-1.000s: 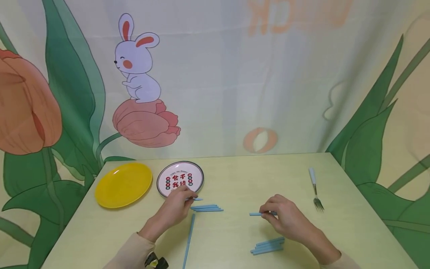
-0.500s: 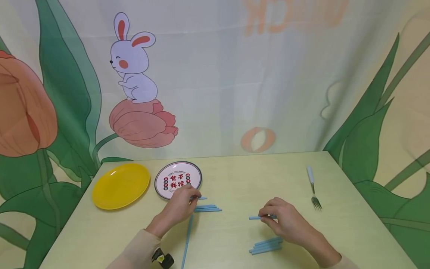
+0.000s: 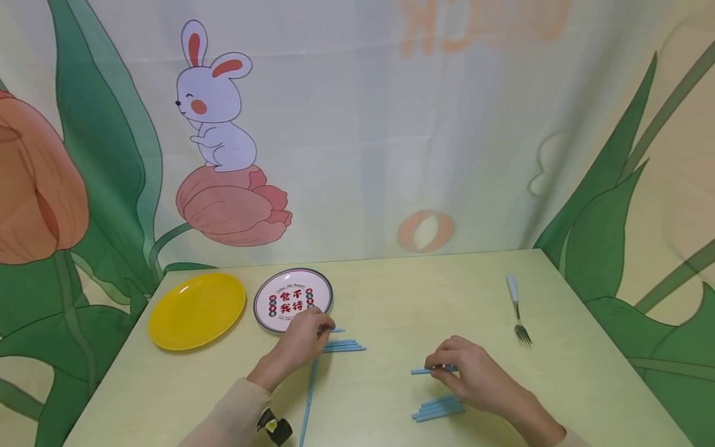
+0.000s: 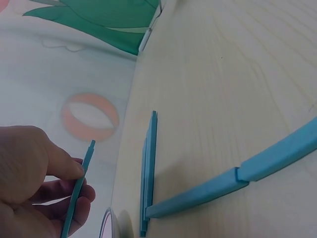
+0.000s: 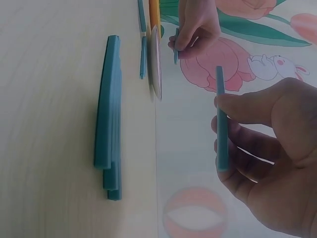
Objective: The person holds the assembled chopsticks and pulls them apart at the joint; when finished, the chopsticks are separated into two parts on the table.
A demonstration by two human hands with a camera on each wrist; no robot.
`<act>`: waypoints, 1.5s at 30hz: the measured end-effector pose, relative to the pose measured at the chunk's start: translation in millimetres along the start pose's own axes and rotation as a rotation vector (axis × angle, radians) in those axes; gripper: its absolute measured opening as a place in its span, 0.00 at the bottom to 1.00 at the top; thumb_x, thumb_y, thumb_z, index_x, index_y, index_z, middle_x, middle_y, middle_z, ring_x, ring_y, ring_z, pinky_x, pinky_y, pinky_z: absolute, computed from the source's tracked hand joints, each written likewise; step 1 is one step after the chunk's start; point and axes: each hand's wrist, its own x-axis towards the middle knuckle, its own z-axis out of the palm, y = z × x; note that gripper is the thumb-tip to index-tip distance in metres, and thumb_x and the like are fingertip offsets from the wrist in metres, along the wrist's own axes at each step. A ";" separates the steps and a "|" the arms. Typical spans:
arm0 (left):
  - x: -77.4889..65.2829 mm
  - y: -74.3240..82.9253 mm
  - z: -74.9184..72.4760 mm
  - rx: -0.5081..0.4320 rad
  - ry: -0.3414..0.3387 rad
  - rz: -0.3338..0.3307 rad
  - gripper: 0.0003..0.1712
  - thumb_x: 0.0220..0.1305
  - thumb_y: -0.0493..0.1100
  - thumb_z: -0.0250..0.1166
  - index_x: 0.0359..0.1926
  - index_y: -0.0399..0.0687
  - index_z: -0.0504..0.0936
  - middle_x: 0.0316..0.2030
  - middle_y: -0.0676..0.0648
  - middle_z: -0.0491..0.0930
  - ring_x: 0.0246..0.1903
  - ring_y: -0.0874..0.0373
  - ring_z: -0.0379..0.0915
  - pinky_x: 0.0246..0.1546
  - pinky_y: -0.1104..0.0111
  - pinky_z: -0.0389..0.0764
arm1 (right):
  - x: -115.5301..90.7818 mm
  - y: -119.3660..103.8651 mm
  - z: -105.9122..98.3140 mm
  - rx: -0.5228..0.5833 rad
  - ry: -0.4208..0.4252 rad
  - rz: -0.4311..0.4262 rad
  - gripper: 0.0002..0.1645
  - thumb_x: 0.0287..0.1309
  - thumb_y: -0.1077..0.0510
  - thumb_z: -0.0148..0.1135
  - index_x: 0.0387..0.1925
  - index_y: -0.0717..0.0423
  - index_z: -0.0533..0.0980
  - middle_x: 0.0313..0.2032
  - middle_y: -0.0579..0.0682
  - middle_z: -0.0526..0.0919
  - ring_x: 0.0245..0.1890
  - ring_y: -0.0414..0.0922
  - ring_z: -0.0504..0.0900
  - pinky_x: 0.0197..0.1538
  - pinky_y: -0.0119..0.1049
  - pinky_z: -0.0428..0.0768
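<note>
My left hand pinches a thin blue stick between thumb and fingers, in front of the white plate. A narrower tip shows at the stick's upper end in the left wrist view. Below that hand lie several blue sticks side by side. From there a longer blue piece, two sticks joined end to end, runs toward the near edge. My right hand holds another blue stick in its fingertips, raised off the table. Just beneath it rests a bundle of several more blue sticks.
A yellow plate is at the back left, beside the white plate with red lettering. On the right lies a fork with a pale handle. A printed curtain hangs behind the table's far edge.
The right hand has come slightly nearer the body with its stick, lower over the bundle. The left hand shifted a little and keeps its stick. The head view has turned slightly right.
</note>
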 end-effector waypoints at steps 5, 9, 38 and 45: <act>0.6 -2.5 2.6 0.010 -0.015 -0.015 0.05 0.57 0.32 0.67 0.35 0.40 0.86 0.30 0.50 0.79 0.30 0.63 0.71 0.30 0.74 0.76 | -1.5 0.1 2.4 -0.001 0.008 -0.015 0.11 0.52 0.63 0.71 0.34 0.44 0.83 0.33 0.34 0.80 0.35 0.34 0.75 0.35 0.30 0.79; 1.3 -2.8 3.2 0.020 -0.035 -0.029 0.05 0.57 0.32 0.67 0.36 0.40 0.87 0.30 0.51 0.79 0.30 0.63 0.71 0.31 0.74 0.76 | -2.4 1.1 4.3 0.001 0.013 -0.027 0.11 0.51 0.63 0.71 0.34 0.44 0.83 0.33 0.34 0.80 0.35 0.34 0.76 0.35 0.30 0.78; 8.2 -14.0 19.1 0.015 -0.155 -0.089 0.06 0.59 0.34 0.67 0.38 0.42 0.88 0.32 0.52 0.80 0.32 0.61 0.72 0.35 0.70 0.75 | -8.1 4.3 11.7 0.021 -0.047 0.004 0.10 0.51 0.63 0.71 0.33 0.44 0.84 0.34 0.33 0.81 0.36 0.33 0.76 0.37 0.31 0.79; 8.6 -16.9 22.0 0.015 -0.170 -0.095 0.06 0.59 0.34 0.67 0.38 0.42 0.88 0.33 0.51 0.80 0.33 0.62 0.71 0.35 0.70 0.76 | -9.6 7.6 14.1 0.024 -0.060 -0.004 0.10 0.51 0.63 0.71 0.33 0.44 0.84 0.33 0.33 0.82 0.36 0.33 0.77 0.37 0.32 0.80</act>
